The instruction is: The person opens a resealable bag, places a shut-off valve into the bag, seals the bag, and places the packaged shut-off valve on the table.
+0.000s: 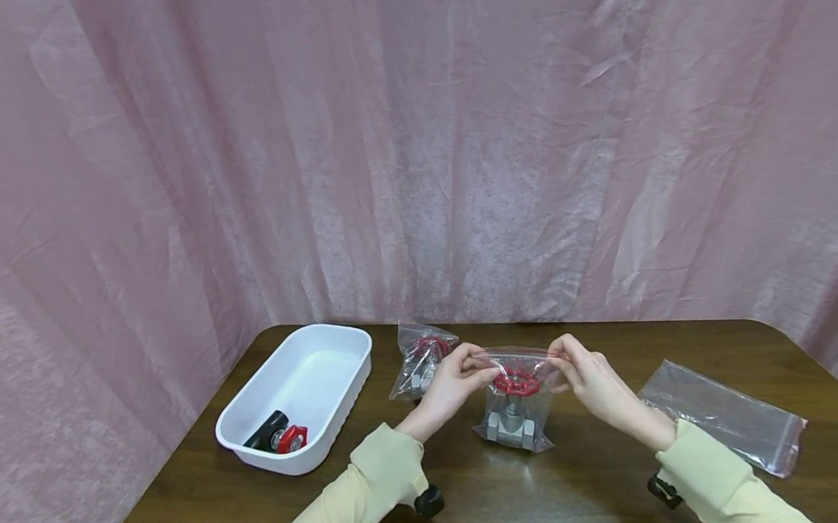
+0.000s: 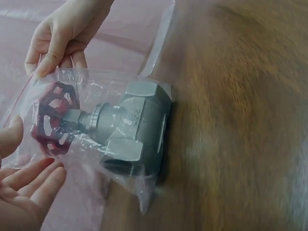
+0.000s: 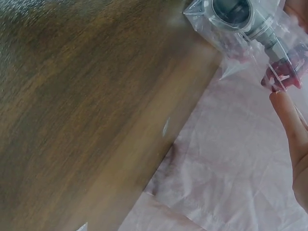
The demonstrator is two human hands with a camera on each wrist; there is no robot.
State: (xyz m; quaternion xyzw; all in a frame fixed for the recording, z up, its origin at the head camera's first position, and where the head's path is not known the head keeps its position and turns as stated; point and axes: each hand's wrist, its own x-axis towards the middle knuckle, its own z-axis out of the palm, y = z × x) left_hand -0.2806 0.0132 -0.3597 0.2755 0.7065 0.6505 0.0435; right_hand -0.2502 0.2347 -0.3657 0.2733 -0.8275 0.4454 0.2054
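Observation:
A gate valve (image 1: 512, 425) with a red handwheel (image 1: 516, 383) stands upright on the table inside a clear zip bag (image 1: 543, 438). My left hand (image 1: 451, 383) pinches the bag's top edge at the left corner. At the right corner my right hand (image 1: 599, 382) pinches the same edge between thumb and fingers. In the left wrist view, the valve's grey metal body (image 2: 139, 125) shows through the plastic, and a red line runs along the bag's mouth. The right wrist view catches only part of the right hand (image 3: 293, 139), beside the handwheel (image 3: 284, 77).
Behind my left hand lies another bagged red-wheel valve (image 1: 421, 365). A white plastic tray (image 1: 355, 393) at the left holds a valve with a red wheel (image 1: 292, 439) and a dark cylindrical part (image 1: 267, 432). A flat clear bag (image 1: 724, 415) lies at the right. A pink curtain (image 1: 457, 171) hangs behind the table.

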